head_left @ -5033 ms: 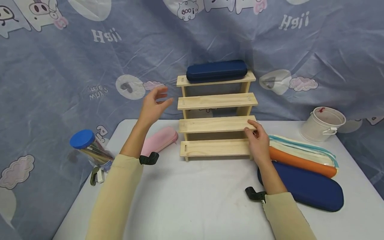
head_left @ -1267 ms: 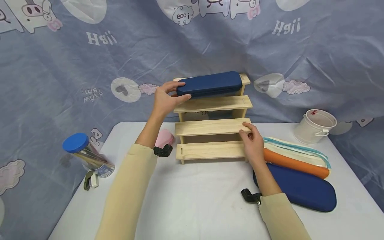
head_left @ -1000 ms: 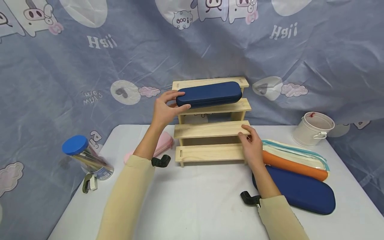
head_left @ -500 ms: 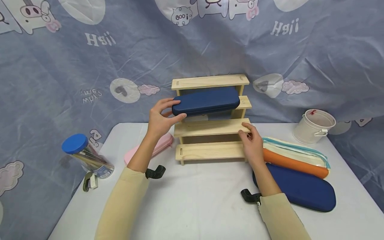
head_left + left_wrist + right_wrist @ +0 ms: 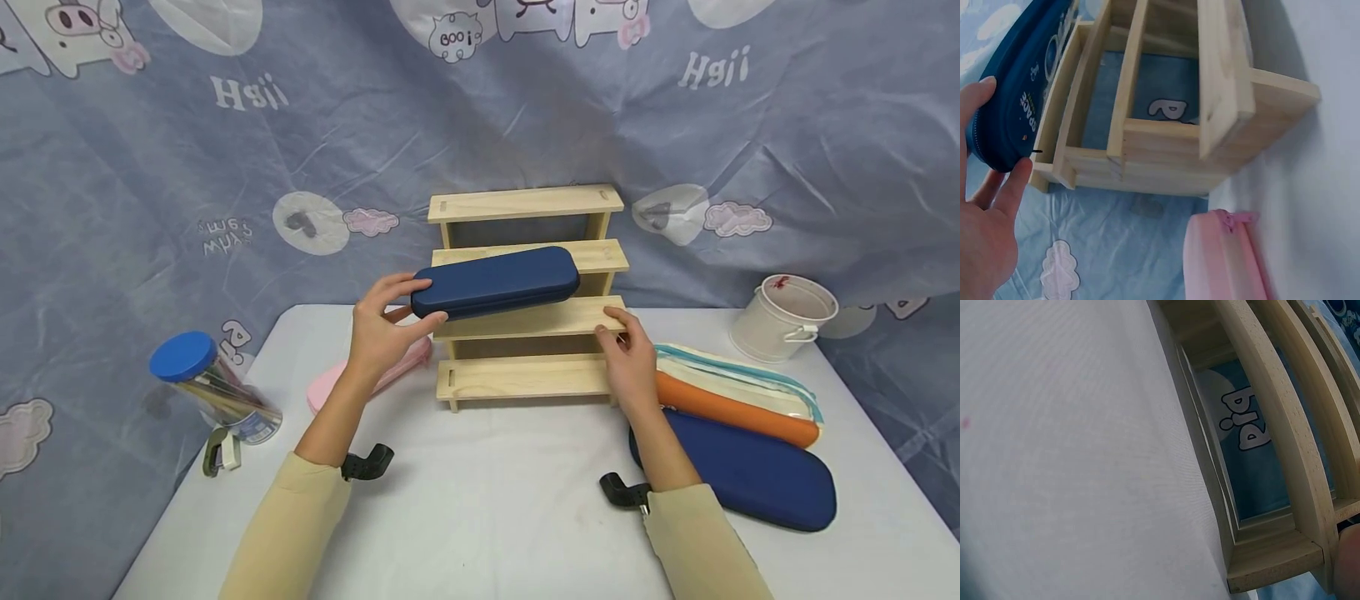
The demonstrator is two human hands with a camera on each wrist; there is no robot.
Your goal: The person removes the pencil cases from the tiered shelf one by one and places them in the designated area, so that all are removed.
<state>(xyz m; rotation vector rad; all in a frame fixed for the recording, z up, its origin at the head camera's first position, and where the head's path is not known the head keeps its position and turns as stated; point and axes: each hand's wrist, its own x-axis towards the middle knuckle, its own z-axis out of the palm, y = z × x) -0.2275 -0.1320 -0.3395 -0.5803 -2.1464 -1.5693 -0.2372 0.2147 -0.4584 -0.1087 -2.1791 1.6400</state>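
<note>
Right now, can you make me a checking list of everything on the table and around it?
Surface: white table, some faint marks.
Job's things: dark blue case held in the air in front of the wooden step shelf, whose four steps look bare.
Clutter: pink case, orange case, a pale zip pouch behind it, big navy case, white bucket, blue-lidded jar, a small clip thing beside it.
Grippers: left hand grips the dark blue case by its end; right hand holds the shelf's right side.
Cables: nothing seen.
Surroundings: blue cartoon cloth hangs behind.
</note>
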